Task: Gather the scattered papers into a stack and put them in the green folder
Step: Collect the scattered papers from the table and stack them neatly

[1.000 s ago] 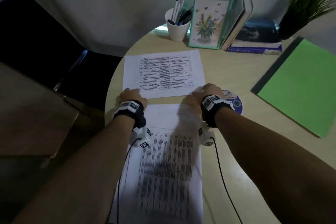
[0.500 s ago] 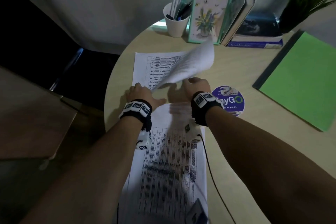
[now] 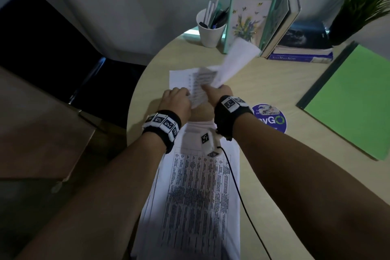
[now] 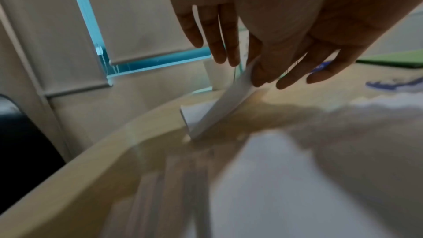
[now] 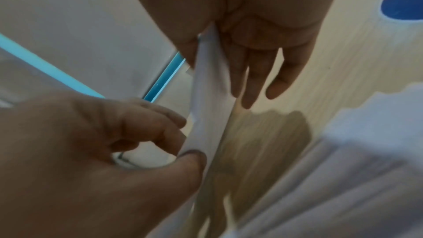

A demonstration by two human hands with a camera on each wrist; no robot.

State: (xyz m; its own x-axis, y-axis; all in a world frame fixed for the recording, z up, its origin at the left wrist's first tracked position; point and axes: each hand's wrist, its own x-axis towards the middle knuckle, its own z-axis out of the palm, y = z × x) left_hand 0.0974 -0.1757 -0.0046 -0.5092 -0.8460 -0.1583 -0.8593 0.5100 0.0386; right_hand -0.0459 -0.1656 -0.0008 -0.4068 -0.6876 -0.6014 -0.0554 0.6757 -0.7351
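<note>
You are pinching the far sheet [image 3: 230, 65] between both hands, right hand [image 3: 219, 93] lifting it, left hand [image 3: 177, 101] steadying it, so it can join the near sheet [image 3: 196, 196] at 6 o'clock. The folder [image 3: 354, 99] is lying at 3 o'clock on the table [image 3: 274, 82], well apart.

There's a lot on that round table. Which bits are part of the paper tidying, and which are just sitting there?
Part of the job:
- lifted sheet, pinched by the right hand and left hand
- sheet under it
- near sheet
- green folder

Just lying about:
- pen cup
- flower picture
- books
- plant
- round blue sticker
</note>
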